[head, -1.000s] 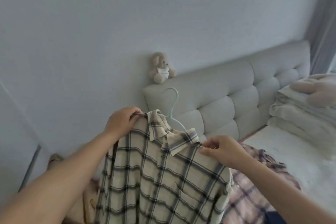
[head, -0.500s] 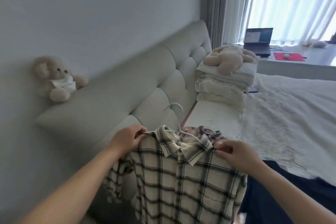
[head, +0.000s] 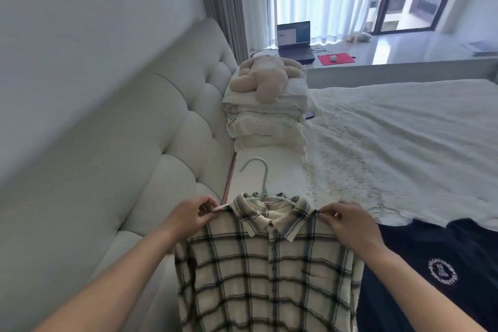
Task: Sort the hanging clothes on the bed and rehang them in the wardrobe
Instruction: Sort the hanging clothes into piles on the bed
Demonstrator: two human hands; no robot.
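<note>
swinging right since a second ago, the view leaves the wall for the bed (head: pixel 404 143), while the plaid shirt (head: pixel 264 272) stays raised on its pale green hanger (head: pixel 262 186). left hand (head: pixel 191 214) and right hand (head: pixel 347 219) each pinch a shoulder. just beside lies a navy garment (head: pixel 431 272); farther off, folded bedding (head: pixel 266 121) and a laptop (head: pixel 295 40). no wardrobe shows, so rehanging probably waits.

A bed (head: pixel 404 129) under a white textured cover, set against a tufted pale headboard (head: pixel 167 127).

Folded cream bedding (head: pixel 265 127) is stacked at the head end, a plush toy (head: pixel 265 77) sprawled on top, a dark phone (head: pixel 310 115) just beside it. A navy garment (head: pixel 431 264) with a round white print lies at the near edge, touching a pale hanger (head: pixel 382 206).
</note>
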